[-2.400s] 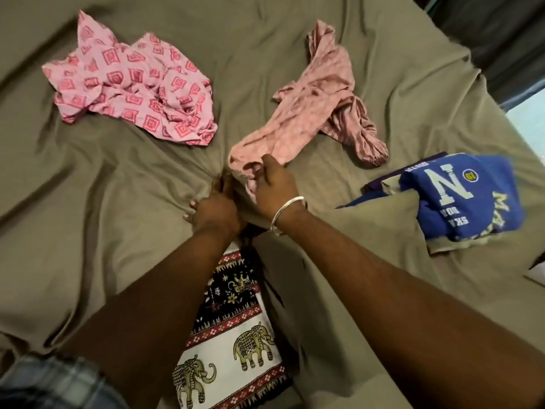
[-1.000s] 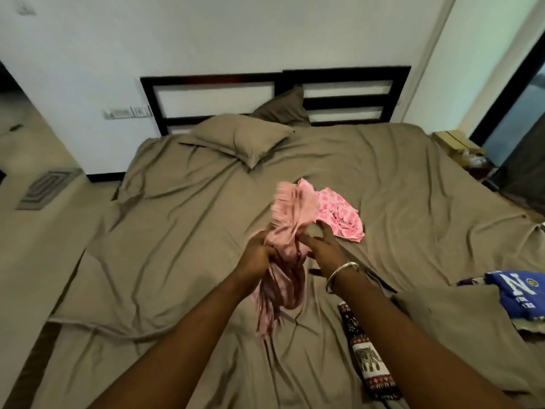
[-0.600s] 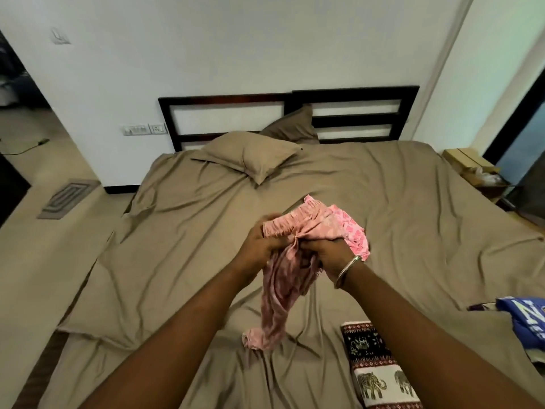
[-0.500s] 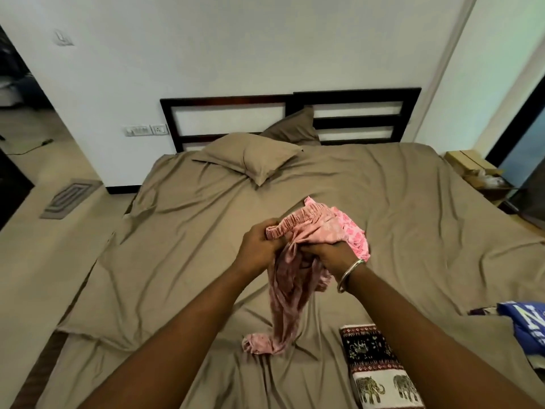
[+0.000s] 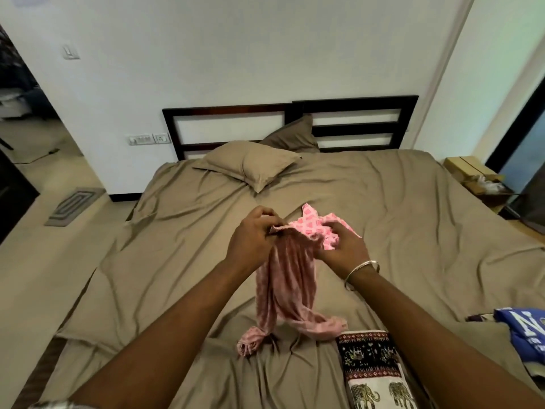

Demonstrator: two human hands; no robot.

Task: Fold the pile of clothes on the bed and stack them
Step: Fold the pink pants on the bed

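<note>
Left hand: my left hand pinches the gathered waistband of the pale pink garment, fingers curled on the cloth.
Right hand: my right hand, a bangle on its wrist, grips the waistband's other end.
Garment: it hangs over the middle of the bed, its leg ends trailing on the sheet.
Other clothes: a pink patterned piece lies behind my hands; an elephant-print cloth at the near edge; a blue shirt at the right edge.

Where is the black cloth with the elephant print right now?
The black and white elephant-print cloth lies flat on the tan bedsheet at the bottom of the head view, right of centre, just beside the trailing leg ends of the dusty pink trousers.
</note>
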